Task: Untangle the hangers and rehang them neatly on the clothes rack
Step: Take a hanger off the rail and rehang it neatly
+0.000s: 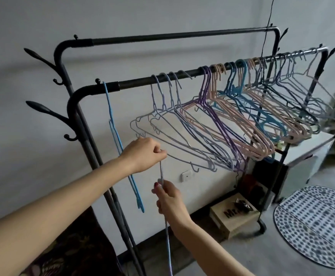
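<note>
left hand (144, 152) gripped top of a lilac hanger (166, 226) | right hand (168, 200) pinched it lower down | rack (134, 82) was packed with hangers

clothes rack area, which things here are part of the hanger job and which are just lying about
Part of the job:
- clothes rack
- row of hangers on its front bar
- blue hanger hanging alone at the left end
- pale hanger held by left hand and right hand

Just lying about:
- cardboard box
- patterned mat
- white cabinet
</note>
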